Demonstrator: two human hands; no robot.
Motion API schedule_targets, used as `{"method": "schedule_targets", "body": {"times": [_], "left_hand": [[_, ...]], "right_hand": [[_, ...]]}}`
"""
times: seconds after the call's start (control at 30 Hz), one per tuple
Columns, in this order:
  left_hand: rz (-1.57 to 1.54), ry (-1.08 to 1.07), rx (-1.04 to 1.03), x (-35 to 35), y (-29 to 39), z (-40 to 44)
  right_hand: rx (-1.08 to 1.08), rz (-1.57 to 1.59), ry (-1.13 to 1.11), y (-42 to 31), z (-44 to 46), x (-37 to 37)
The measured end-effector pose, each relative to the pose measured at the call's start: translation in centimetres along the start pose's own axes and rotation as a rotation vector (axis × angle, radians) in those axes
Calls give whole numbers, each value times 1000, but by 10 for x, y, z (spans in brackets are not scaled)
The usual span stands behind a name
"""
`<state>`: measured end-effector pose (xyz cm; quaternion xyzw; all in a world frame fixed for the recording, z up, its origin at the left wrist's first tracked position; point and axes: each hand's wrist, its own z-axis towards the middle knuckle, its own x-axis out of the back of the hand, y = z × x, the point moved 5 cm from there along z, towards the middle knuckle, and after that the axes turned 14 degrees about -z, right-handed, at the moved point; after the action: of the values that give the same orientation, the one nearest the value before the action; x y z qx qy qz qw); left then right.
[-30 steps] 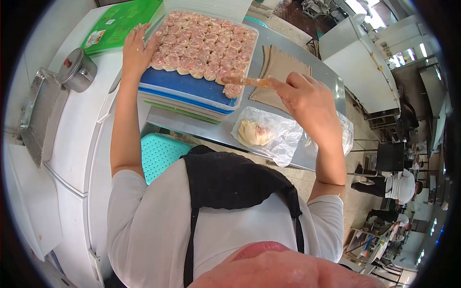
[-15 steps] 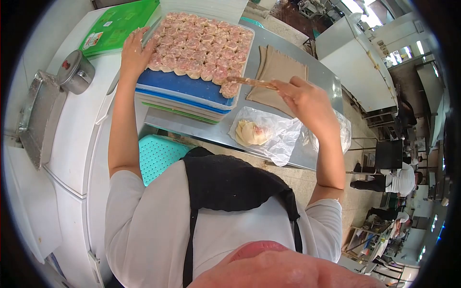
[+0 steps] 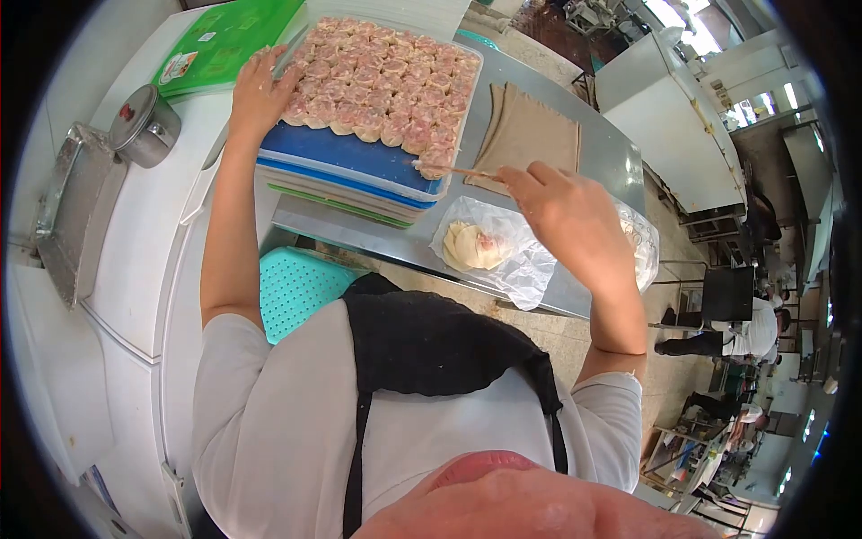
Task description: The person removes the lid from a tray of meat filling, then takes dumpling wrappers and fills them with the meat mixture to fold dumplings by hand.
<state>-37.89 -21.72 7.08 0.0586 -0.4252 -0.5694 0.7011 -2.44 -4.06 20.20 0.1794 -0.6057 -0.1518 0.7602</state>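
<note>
My right hand (image 3: 566,211) grips a thin wooden spatula (image 3: 465,172), its smeared tip touching the dumpling (image 3: 437,163) at the near right corner of the batch. Rows of open-topped dumplings (image 3: 377,81) with pink meat filling cover most of a blue-based tray (image 3: 332,157), the top one of a stack. At the tray's left rim rests my left hand (image 3: 260,94), its fingers stretched out and thumb apart, close beside the dumplings. Below my right hand, a small pile of round wrappers (image 3: 474,246) lies on crinkled clear plastic (image 3: 525,269).
Folded brown cloth (image 3: 534,135) lies on the steel table (image 3: 611,148) right of the trays. A green lid (image 3: 220,49), a lidded metal pot (image 3: 144,126) and a metal pan (image 3: 76,216) sit on the left. Below stands a turquoise stool (image 3: 296,292). Other people work far right.
My right hand has shifted slightly left and down, and the spatula tip has moved from the top of the corner dumpling to its lower side. My left hand stays at the tray rim.
</note>
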Motion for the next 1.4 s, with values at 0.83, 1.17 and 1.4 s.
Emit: {"method": "schedule_targets", "body": {"times": [0.83, 1.17, 1.4], "left_hand": [[-92, 30, -22, 2, -3, 2], [-138, 22, -3, 0, -15, 2], [-152, 15, 20, 3, -3, 1]], "right_hand": [[-152, 222, -32, 43, -8, -36], [-239, 276, 45, 49, -1, -37], [-259, 258, 44, 54, -6, -43]]}}
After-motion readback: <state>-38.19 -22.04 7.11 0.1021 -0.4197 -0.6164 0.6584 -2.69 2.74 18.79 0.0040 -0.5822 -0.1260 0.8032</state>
